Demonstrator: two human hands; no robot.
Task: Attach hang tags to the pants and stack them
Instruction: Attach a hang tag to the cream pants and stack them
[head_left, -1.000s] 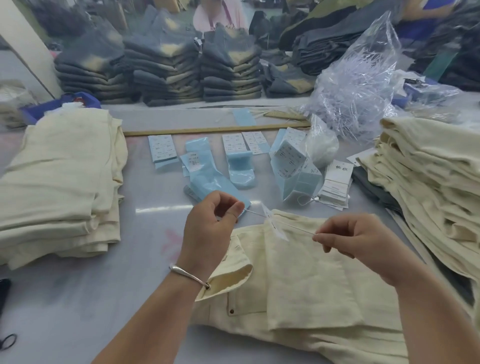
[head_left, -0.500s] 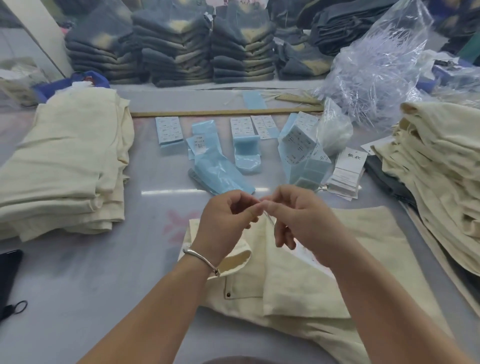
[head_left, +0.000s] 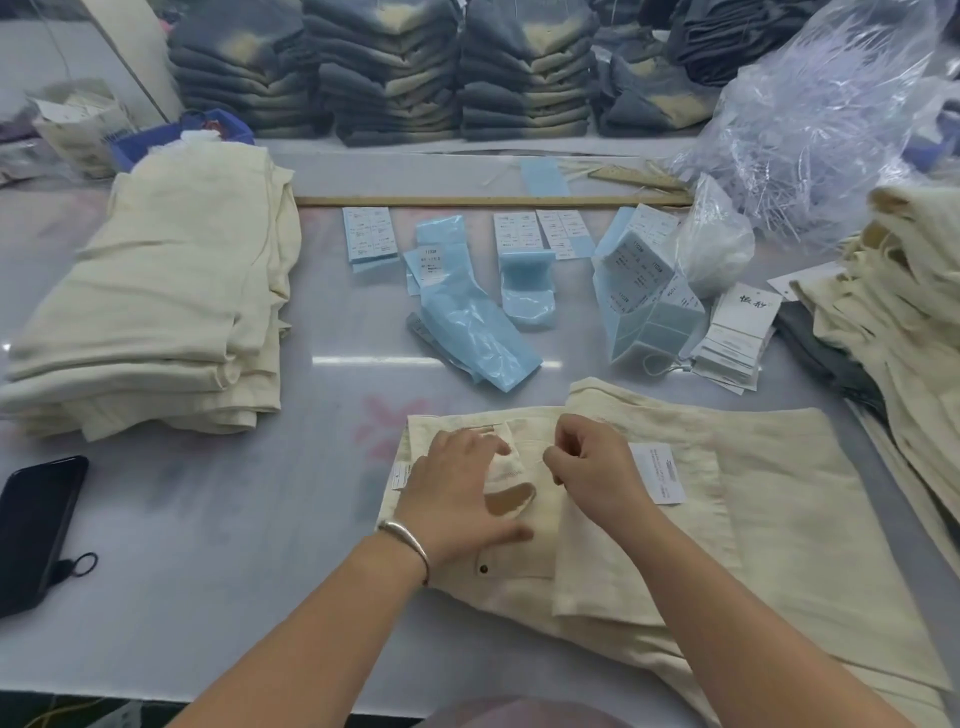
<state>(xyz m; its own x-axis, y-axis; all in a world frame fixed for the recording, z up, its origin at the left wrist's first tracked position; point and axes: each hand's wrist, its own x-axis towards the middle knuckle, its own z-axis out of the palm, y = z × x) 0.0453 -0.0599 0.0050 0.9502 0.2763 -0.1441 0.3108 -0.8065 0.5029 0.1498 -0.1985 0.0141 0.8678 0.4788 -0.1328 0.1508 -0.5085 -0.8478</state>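
The pale glossy desk (head_left: 218, 545) is carrying a folded pair of cream linen pants (head_left: 779, 519) at its near edge, between two cream stacks. The left hand (head_left: 457, 499) is lying released, fingers flat, pressing the waistband down. The right hand (head_left: 592, 467) is pinching something fine there, probably the tag string, though it is too thin to make out. The white printed hang tag (head_left: 660, 473) is lying just beside that hand. Holding the fabric taut should be helping the loop seat cleanly.

Just one head cam, wide-angle, looking forward and down, pretty close over the worktop (head_left: 218, 519) from the near edge.
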